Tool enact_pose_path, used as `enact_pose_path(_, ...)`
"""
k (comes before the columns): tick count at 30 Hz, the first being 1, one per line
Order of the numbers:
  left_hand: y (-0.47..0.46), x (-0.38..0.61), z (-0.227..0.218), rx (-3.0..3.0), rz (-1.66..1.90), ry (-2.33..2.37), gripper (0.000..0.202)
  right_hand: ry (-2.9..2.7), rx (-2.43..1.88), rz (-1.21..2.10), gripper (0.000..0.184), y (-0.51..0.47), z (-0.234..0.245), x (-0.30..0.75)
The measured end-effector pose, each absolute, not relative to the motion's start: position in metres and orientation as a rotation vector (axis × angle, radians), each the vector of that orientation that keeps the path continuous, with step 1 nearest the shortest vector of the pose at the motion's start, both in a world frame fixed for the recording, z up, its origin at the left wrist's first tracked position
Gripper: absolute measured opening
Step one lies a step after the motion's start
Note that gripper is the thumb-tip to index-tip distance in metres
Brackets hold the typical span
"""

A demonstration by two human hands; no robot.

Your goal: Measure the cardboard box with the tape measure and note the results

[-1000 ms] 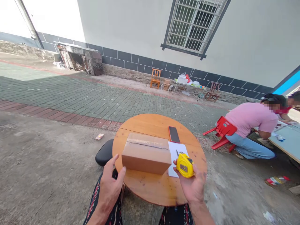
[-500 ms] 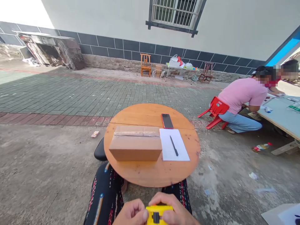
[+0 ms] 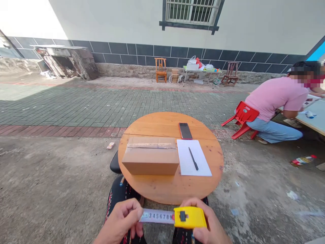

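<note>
My right hand [image 3: 207, 222] is closed around a yellow tape measure [image 3: 195, 217] with a black slider on its face. Between thumb and fingers, my left hand [image 3: 127, 218] pinches the free end of the white blade [image 3: 159, 216], which stretches out of the case with printed digits showing. Both hands are above my lap, just in front of the round wooden table [image 3: 157, 189]. On that table lies a closed cardboard box [image 3: 151, 159] with tape along its top. To its right a black pen [image 3: 193, 158] rests on a sheet of white paper [image 3: 185, 166].
A phone [image 3: 185, 130] with a red edge lies behind the paper. At the right, a person in a pink shirt [image 3: 276, 98] sits on a red chair [image 3: 245, 115] at another table [image 3: 315, 120]. A bottle [image 3: 303, 160] lies on the concrete there.
My hands have moved apart and up, drawing the blade out of the tape measure's case. The view has turned slightly left. Box, paper, pen and phone stay in place on the table.
</note>
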State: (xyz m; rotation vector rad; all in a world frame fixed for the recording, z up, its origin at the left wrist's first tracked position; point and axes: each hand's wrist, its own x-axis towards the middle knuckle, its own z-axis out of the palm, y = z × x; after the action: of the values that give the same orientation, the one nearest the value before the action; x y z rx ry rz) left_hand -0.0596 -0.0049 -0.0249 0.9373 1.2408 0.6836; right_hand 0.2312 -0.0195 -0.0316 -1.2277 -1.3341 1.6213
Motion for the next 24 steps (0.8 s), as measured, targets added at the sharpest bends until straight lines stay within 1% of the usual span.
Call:
enact_pose_path(4, 0.026, -0.095, 0.022, 1.068, 0.838, 1.336, 0.047, -1.284, -1.308, 1.350, 0.056, 0.005, -0.019, 0.257)
enact_pose_path(6, 0.044, -0.106, 0.041, 1.148, 0.882, 1.392, 0.046, -1.305, -1.332, 1.267, 0.057, 0.025, -0.009, 0.266)
enact_pose_path(11, 0.099, -0.116, 0.069, 1.324, 0.902, 1.485, 0.042, -1.317, -1.309, 1.050, 0.057, 0.086, 0.027, 0.260)
enact_pose_path(16, 0.149, -0.124, 0.065, 1.334, 0.854, 1.557, 0.036, -1.425, -1.261, 0.933, 0.049, 0.140, 0.049, 0.228)
enact_pose_path(19, 0.165, -0.129, 0.055, 1.320, 0.814, 1.592, 0.034, -1.481, -1.252, 0.919, 0.043, 0.160, 0.045, 0.218)
enact_pose_path(24, 0.172, -0.131, 0.043, 1.362, 0.772, 1.596, 0.033, -1.509, -1.252, 0.955, 0.044, 0.173, 0.036, 0.224)
